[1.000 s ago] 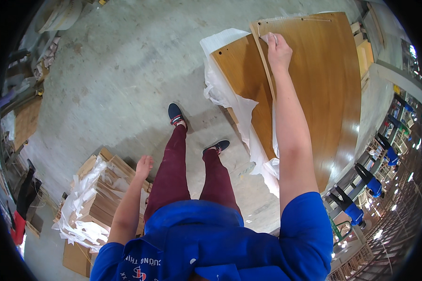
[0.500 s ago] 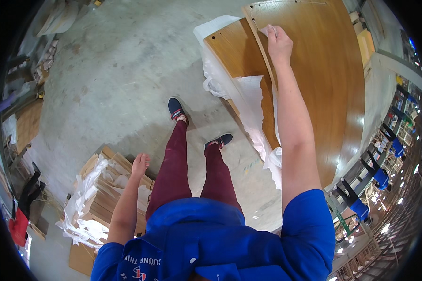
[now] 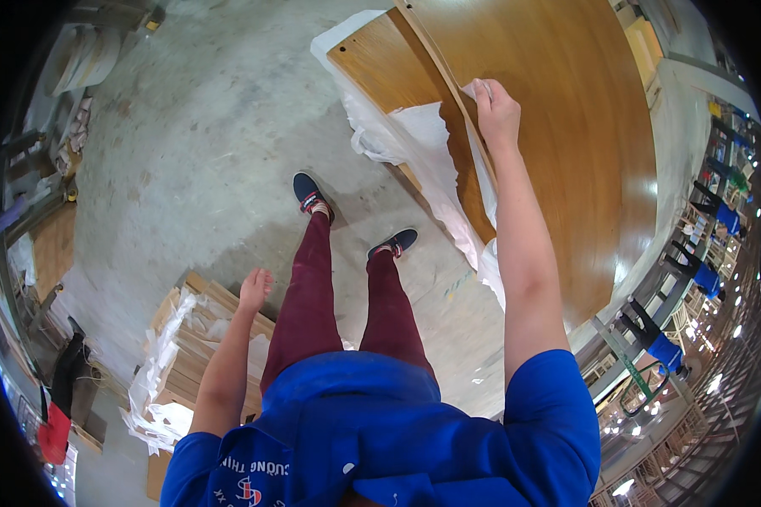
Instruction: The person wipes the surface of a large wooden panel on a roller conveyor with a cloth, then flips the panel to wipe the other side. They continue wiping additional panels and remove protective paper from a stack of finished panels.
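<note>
Two wooden panels, overlapping, lying at the upper right of a grey concrete floor (image 3: 203, 160).

Item one, upper panel (image 3: 583, 152): large, honey brown, smooth and glossy, with fine grain running lengthwise. Left edge straight and showing a paler side; right edge bowed outward in this wide view, with bright reflections along its lower part. One dark hole close to the upper left corner. Far end cut off by the top of the view.

Item two, lower panel (image 3: 385, 63): same brown, set beneath and to the left, its right part covered by item one. One dark round hole near its upper left corner.

Item three, white foam sheet (image 3: 423, 131): thin, creased, ragged-edged, running along the left edge of the lower panel and folded partly over its face.

Right hand (image 3: 497, 114): above the upper panel, just beside its left edge, fingers closed around a small white scrap (image 3: 472, 89).

Left hand (image 3: 255, 289): hanging near the upper right corner of a timber stack (image 3: 199, 363), fingers curled; whether they close on anything cannot be told at this angle.

Stack: pale brown pieces, partly covered by torn white wrapping (image 3: 162, 359).
</note>
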Available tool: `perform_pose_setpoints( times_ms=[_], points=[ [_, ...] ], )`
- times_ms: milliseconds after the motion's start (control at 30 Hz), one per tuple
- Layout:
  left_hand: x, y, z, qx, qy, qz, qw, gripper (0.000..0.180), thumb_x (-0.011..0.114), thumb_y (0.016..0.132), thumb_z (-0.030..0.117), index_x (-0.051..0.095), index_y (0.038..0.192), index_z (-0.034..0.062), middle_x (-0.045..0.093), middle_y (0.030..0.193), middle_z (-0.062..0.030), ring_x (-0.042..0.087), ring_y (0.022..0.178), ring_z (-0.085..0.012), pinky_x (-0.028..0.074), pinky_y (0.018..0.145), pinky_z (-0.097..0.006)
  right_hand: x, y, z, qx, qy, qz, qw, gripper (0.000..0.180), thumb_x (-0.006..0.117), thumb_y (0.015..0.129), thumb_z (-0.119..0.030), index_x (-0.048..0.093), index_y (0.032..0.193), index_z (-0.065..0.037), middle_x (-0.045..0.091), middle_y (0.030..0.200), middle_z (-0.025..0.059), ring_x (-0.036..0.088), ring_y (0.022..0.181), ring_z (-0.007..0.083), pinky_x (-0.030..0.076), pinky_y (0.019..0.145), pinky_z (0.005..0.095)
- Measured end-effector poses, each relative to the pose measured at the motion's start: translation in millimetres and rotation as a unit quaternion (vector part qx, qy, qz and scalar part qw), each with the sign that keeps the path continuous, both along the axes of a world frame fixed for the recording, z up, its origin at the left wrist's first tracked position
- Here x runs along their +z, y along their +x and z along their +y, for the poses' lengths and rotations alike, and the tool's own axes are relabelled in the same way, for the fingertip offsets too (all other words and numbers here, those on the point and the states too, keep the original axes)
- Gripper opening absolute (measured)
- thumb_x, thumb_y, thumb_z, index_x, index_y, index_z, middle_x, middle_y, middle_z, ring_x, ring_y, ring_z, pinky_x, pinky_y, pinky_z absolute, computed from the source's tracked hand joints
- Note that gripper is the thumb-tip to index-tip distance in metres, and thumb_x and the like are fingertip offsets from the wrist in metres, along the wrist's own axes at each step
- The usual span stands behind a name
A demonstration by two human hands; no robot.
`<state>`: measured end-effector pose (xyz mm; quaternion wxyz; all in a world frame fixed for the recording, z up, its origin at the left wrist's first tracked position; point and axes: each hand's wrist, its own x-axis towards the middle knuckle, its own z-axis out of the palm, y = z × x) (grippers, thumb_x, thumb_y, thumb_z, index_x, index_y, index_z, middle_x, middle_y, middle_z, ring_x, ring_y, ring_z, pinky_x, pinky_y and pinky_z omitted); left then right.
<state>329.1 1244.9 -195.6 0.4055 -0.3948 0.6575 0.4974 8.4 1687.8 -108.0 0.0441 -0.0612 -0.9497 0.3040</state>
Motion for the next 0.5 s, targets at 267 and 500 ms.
perform_pose_setpoints(
  times_ms=[267, 500],
  points=[
    [-2, -1, 11, -0.03, 0.004, 0.001, 1.0, 0.03, 0.042, 0.09, 0.031, 0.056, 0.097, 0.0051, 0.059, 0.077, -0.0034, 0.05, 0.058, -0.009, 0.039, 0.049, -0.023, 6, 55, 32, -0.055, -0.011, -0.038, 0.998, 0.027, 0.052, 0.088, -0.03, 0.061, 0.086, -0.005, 0.06, 0.07, 0.0151, 0.059, 0.065, 0.0294, 0.045, 0.06, 0.0353],
    [-1, -13, 24, -0.061, 0.016, 0.0, 0.998, 0.029, 0.041, 0.092, 0.03, 0.055, 0.096, 0.0057, 0.057, 0.077, -0.0021, 0.05, 0.059, -0.0078, 0.039, 0.05, -0.022, 1, 79, 47, -0.06, 0.008, -0.006, 0.998, 0.026, 0.053, 0.087, -0.03, 0.059, 0.078, -0.007, 0.06, 0.068, 0.0129, 0.058, 0.063, 0.0304, 0.045, 0.056, 0.0365]
  ],
)
